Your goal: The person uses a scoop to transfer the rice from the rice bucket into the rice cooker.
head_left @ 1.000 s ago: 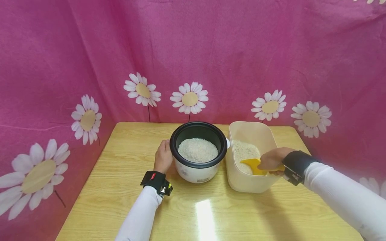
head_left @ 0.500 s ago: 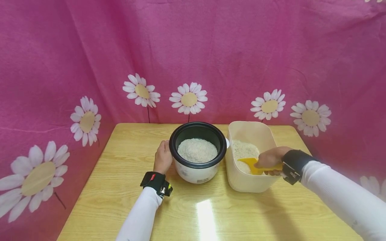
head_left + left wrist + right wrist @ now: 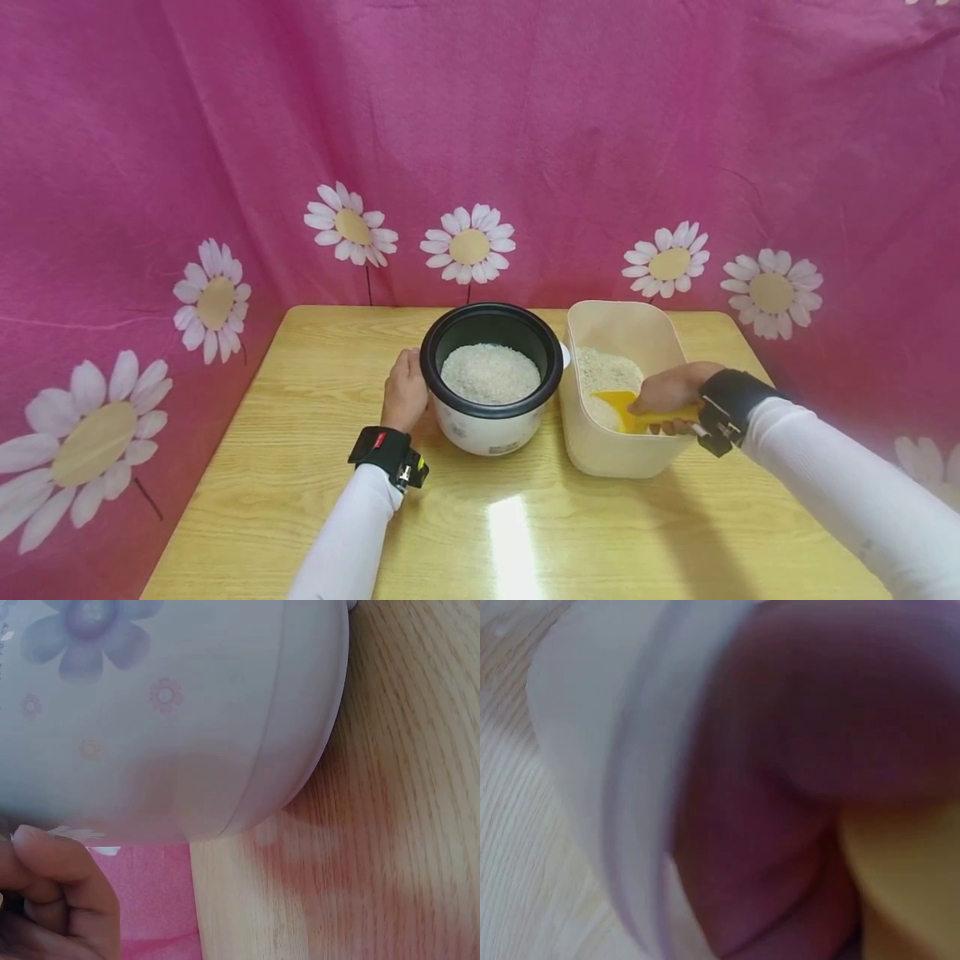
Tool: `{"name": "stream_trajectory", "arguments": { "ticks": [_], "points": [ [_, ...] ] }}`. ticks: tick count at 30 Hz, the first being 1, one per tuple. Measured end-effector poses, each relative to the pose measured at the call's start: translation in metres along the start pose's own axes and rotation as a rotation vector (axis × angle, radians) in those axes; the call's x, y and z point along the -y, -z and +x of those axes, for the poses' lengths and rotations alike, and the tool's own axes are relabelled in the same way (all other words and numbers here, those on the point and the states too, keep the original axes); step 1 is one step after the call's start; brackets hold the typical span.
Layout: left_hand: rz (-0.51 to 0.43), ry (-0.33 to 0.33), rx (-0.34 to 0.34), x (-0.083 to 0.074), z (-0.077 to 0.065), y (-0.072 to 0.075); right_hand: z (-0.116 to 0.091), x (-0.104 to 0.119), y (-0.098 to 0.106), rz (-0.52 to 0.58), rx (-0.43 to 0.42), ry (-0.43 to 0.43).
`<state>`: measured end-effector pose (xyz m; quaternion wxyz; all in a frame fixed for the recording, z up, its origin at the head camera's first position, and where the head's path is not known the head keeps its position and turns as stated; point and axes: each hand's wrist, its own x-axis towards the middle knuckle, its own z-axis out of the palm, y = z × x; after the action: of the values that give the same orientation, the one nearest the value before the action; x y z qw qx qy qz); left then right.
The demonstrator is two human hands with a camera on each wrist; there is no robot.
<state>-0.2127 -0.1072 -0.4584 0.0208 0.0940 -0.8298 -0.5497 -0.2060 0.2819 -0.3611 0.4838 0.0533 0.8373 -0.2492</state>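
Observation:
A white rice cooker (image 3: pixel 489 432) with a black inner pot holds a mound of white rice (image 3: pixel 491 375). My left hand (image 3: pixel 405 392) is at its left side; the left wrist view shows curled fingers (image 3: pixel 64 870) gripping at the flower-printed wall, with the gripped part hidden. My right hand (image 3: pixel 666 392) grips the handle of a yellow scoop (image 3: pixel 621 410) inside a cream rice bin (image 3: pixel 622 458). The scoop's blade is in the bin's rice (image 3: pixel 609 371). Up close in the right wrist view, blurred fingers curl around the yellow handle (image 3: pixel 911 877), right beside the bin's rim (image 3: pixel 634 772).
Cooker and bin stand side by side on a light wooden table (image 3: pixel 315 400), with the cooker's white right handle (image 3: pixel 566 356) between them. Behind the table hangs a pink cloth (image 3: pixel 555 150) printed with daisies.
My right hand and the scoop have shifted slightly to the left within the bin, the scoop's blade changing angle. The left hand and the cooker have stayed in place.

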Motion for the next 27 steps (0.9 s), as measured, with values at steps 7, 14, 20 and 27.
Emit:
{"name": "stream_trajectory", "arguments": {
  "ticks": [7,14,20,27],
  "points": [
    [0.004,0.008,-0.007,0.002,-0.001,-0.001,0.003,0.009,0.000,-0.012,0.038,0.010],
    [-0.003,0.025,0.008,0.002,0.001,0.000,-0.001,0.017,0.005,0.016,0.019,-0.023],
    [-0.011,0.016,0.001,0.001,0.002,0.000,0.003,0.024,0.012,0.010,0.038,-0.025],
    [-0.013,0.010,0.003,0.001,0.004,-0.001,0.017,0.015,0.017,0.024,0.085,0.006]
  ]
}}
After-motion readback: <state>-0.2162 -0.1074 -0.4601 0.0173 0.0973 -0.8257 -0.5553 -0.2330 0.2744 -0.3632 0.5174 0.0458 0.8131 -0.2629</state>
